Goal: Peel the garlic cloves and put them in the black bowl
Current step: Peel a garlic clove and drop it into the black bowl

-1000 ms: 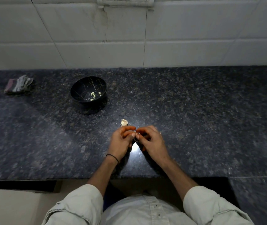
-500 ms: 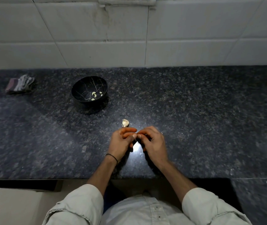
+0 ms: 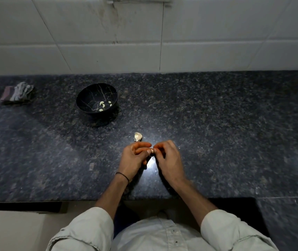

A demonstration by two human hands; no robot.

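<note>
Head view shows us the dark granite counter running wide, its front edge just under our wrists. The black bowl stands ahead and to the left of the grip, well apart from it, with a few peeled cloves inside. Our left hand and right hand meet fingertip to fingertip above the counter, both pinching a small pale garlic clove. It is mostly hidden, so we cannot tell its long axis. We judge the left hand nearer the bowl, with bare counter between for the carry. Only an unpeeled garlic piece lies just beyond the fingertips, slightly left, near that path.
</note>
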